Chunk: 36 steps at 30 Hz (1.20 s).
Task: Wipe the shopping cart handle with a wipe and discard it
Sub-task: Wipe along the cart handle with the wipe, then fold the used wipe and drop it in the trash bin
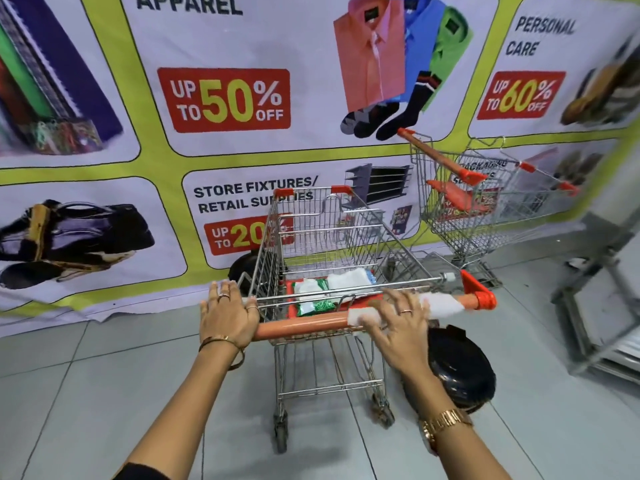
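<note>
A wire shopping cart [322, 237] stands in front of me with an orange handle [304, 322] running across its near end. My left hand [227, 311] grips the handle's left end. My right hand [398, 323] presses a white wipe [441, 304] around the right part of the handle; the wipe spreads out on both sides of the hand. A green and white wipes pack [313, 296] lies on the cart's red child seat just behind the handle.
A black round bin [460, 368] sits on the tiled floor right of the cart, under my right wrist. Two more carts [467, 202] stand at the back right. A printed banner [228, 98] covers the wall ahead. A metal rack [602, 271] stands at the far right.
</note>
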### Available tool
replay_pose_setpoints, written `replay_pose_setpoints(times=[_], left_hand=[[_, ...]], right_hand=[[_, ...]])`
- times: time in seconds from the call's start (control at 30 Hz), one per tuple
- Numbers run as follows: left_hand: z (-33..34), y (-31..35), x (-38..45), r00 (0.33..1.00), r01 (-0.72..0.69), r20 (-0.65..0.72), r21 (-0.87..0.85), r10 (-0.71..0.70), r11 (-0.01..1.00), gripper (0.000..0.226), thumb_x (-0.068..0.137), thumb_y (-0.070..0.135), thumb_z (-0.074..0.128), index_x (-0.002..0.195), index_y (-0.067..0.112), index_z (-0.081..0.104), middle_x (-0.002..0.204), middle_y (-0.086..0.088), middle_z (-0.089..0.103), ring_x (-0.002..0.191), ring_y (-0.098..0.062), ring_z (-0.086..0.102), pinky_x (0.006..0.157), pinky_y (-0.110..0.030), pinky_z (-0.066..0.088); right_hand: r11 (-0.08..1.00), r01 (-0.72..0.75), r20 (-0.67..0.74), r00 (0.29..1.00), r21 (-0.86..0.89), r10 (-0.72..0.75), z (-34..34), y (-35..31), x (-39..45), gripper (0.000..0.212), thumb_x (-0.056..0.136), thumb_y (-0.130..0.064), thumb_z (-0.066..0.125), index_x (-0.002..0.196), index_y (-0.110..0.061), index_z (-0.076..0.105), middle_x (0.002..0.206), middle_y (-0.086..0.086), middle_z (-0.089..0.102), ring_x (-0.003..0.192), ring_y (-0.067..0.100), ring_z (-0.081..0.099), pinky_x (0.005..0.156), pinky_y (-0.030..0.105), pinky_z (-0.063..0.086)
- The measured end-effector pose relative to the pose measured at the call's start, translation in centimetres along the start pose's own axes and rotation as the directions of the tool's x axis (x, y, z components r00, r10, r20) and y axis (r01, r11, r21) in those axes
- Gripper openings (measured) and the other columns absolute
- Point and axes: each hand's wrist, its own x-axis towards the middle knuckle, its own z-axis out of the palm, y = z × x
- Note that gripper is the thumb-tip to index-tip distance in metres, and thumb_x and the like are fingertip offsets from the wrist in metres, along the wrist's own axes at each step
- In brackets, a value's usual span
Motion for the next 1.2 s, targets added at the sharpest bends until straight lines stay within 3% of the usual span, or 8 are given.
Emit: replay_pose_setpoints(times=[0.23, 0.33, 0.47, 0.6, 0.7, 0.83, 0.93, 1.2], left_hand=[[0.5, -0.1, 1.2, 1.000, -0.007, -0.013, 0.026, 0.007, 1.000, 0.057, 0.096, 0.031, 0.033, 0.145, 0.005, 0.022, 0.157, -0.012, 0.017, 0.147, -0.028, 0.007, 0.119, -0.048, 0.013], [0.4, -0.3, 1.1, 0.999, 0.012, -0.037, 0.066, -0.010, 0.998, 0.057, 0.095, 0.033, 0.035, 0.145, 0.009, 0.024, 0.157, -0.010, 0.019, 0.147, -0.027, 0.009, 0.118, -0.052, 0.013], [-0.4, 0.9, 0.5, 0.994, 0.040, -0.110, 0.168, -0.021, 0.985, 0.053, 0.094, 0.030, 0.040, 0.140, 0.006, 0.033, 0.153, -0.015, 0.028, 0.143, -0.031, 0.021, 0.115, -0.055, 0.017], [-0.5, 8.3, -1.4, 0.943, -0.186, -0.303, -0.123, 0.142, 0.975, 0.037, 0.093, 0.018, 0.049, 0.125, 0.000, 0.052, 0.129, -0.025, 0.056, 0.118, -0.039, 0.051, 0.098, -0.050, 0.041], [-0.3, 16.7, -3.8, 0.892, -0.419, -0.350, -0.398, 0.287, 0.817, 0.041, 0.083, 0.034, 0.051, 0.110, 0.005, 0.066, 0.104, -0.014, 0.070, 0.090, -0.023, 0.065, 0.076, -0.027, 0.046], [2.2, 27.4, -4.7, 0.892, -0.399, -0.190, -0.759, 0.411, 0.514, 0.030, 0.066, 0.049, 0.056, 0.090, 0.033, 0.065, 0.087, 0.011, 0.070, 0.073, 0.012, 0.063, 0.074, -0.010, 0.050], [5.2, 34.9, -5.1, 0.835, -0.265, 0.000, -0.876, 0.550, 0.402, 0.038, 0.067, 0.019, 0.061, 0.105, 0.016, 0.062, 0.089, 0.008, 0.068, 0.072, 0.011, 0.065, 0.073, -0.007, 0.052], [13.0, 46.0, -6.0, 0.560, 0.016, 0.512, -0.793, 0.652, 0.609, 0.053, 0.080, -0.004, 0.065, 0.124, 0.019, 0.046, 0.097, 0.004, 0.060, 0.087, -0.007, 0.058, 0.068, -0.013, 0.051]], right_hand=[[0.969, 0.194, 0.055, 0.977, 0.149, -0.205, 1.5, -2.9, 0.2, 0.030, 0.083, -0.028, 0.047, 0.106, -0.020, 0.065, 0.108, 0.006, 0.071, 0.106, 0.025, 0.060, 0.095, 0.063, 0.040], [0.902, 0.131, 0.097, 0.978, 0.411, -0.186, 0.5, -4.5, -1.2, 0.024, 0.087, -0.031, 0.051, 0.102, -0.023, 0.068, 0.111, 0.004, 0.069, 0.106, 0.016, 0.061, 0.097, 0.036, 0.045], [0.568, -0.178, 0.190, 0.981, 0.803, 0.039, -3.8, -2.9, -2.3, 0.020, 0.077, -0.052, 0.055, 0.088, -0.041, 0.069, 0.082, -0.017, 0.072, 0.076, -0.003, 0.061, 0.069, 0.012, 0.047], [0.164, -0.279, 0.248, 0.950, 0.946, 0.190, -8.4, 4.1, -0.1, 0.064, 0.055, -0.066, 0.071, 0.099, -0.021, 0.061, 0.099, 0.016, 0.068, 0.087, 0.027, 0.061, 0.078, 0.043, 0.049], [0.028, -0.257, 0.249, 0.953, 0.966, 0.171, -12.2, 8.6, 2.5, 0.068, 0.051, -0.059, 0.077, 0.098, -0.015, 0.056, 0.100, 0.010, 0.072, 0.087, 0.024, 0.067, 0.077, 0.039, 0.056], [0.039, -0.242, 0.234, 0.960, 0.969, 0.156, -18.0, 14.1, 5.1, 0.058, 0.044, -0.053, 0.082, 0.085, -0.016, 0.064, 0.076, -0.004, 0.072, 0.066, 0.010, 0.066, 0.061, 0.024, 0.057], [0.076, -0.293, 0.274, 0.942, 0.953, 0.194, -21.8, 19.0, 6.5, 0.031, 0.060, -0.042, 0.072, 0.077, -0.016, 0.066, 0.064, -0.003, 0.068, 0.056, 0.011, 0.064, 0.054, 0.023, 0.056], [0.162, -0.307, 0.286, 0.948, 0.938, 0.140, -27.5, 27.4, 9.1, 0.015, 0.086, -0.010, 0.044, 0.085, -0.012, 0.058, 0.057, -0.002, 0.068, 0.059, 0.012, 0.067, 0.059, 0.022, 0.055]])
